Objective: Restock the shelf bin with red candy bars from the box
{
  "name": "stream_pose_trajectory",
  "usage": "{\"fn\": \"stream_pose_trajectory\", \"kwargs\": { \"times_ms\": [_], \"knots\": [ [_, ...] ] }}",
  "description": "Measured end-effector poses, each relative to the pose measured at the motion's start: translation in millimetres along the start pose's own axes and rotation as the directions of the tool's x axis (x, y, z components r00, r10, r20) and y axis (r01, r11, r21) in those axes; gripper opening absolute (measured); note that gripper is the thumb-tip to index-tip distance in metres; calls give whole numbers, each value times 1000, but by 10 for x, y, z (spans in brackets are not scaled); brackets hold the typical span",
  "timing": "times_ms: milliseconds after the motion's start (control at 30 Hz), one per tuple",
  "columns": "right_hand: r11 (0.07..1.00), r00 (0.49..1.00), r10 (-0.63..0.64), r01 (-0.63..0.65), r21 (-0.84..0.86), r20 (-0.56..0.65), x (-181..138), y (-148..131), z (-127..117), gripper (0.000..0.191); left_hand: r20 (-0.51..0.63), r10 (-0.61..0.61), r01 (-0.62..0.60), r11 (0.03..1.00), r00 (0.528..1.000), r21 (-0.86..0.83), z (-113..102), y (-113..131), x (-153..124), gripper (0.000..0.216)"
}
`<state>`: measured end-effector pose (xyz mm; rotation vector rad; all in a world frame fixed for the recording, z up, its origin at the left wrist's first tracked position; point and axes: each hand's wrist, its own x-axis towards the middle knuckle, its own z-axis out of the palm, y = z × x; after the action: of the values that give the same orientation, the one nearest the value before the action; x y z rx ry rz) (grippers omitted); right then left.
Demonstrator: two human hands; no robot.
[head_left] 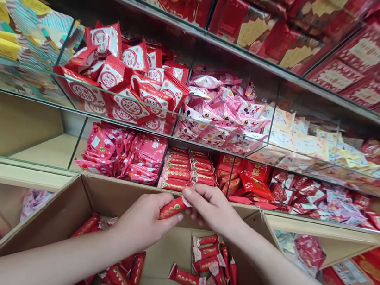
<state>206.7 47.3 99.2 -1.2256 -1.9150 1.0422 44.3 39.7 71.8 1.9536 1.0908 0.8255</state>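
Observation:
Between my two hands is a small red wrapped candy bar (171, 208) with gold print and a pale crimped end. My left hand (147, 216) has its thumb and fingers closed round the bar's lower part. At the upper end, the fingers of my right hand (208, 205) pinch the pale wrapper tip. Both hands are above an open cardboard box (165, 251). Inside it, loose red bars (208, 257) lie in a pile on the right, and more bars (123, 278) lie on the left, partly hidden by my left forearm.
Behind the box, similar red bars (178, 166) are stacked in a shelf compartment, beside pink packets (122, 152) and red packets (255, 181). A glass-fronted shelf (222, 137) above holds red-and-white packets (128, 83) and pink packets (223, 105). A bare wooden compartment (13, 124) is at left.

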Motion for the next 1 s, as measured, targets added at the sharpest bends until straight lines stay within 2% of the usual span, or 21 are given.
{"fn": "stream_pose_trajectory", "kwargs": {
  "times_ms": [67,133,233,333,433,500,600,733,833,1000],
  "knots": [
    [994,1000,-2,2,108,1,-64,30,24,36,13,5,-6,997,1000,71,-5,-21,5,13],
    [993,1000,-15,16,115,-14,-71,88,-13,31,22,-30,29,998,999,51,-9,-32,13,14],
    [996,994,-84,86,24,-74,-51,192,-140,25,93,-114,130,973,989,-191,-49,-6,40,24],
    [984,965,-165,147,-100,-202,-48,268,-271,23,170,-221,271,883,960,-384,-133,57,88,29],
    [969,921,-231,187,-165,-313,-60,285,-338,22,100,-287,302,851,953,-431,-203,94,136,21],
    [978,913,-207,199,-60,-351,-66,272,-338,20,17,-289,265,852,957,-450,-221,89,155,21],
    [943,943,-96,189,275,-319,-67,240,-307,23,-96,-221,162,893,970,-421,-211,57,156,22],
    [768,979,-3,133,627,-204,-70,219,-292,19,-281,-12,-57,970,960,-235,-198,33,142,8],
    [697,986,31,94,711,-161,-81,229,-291,16,-331,109,-150,984,937,-100,-220,35,135,10],
    [749,981,40,95,655,-188,-80,264,-245,19,-364,214,-203,977,906,69,-280,44,137,11]
  ]
}}
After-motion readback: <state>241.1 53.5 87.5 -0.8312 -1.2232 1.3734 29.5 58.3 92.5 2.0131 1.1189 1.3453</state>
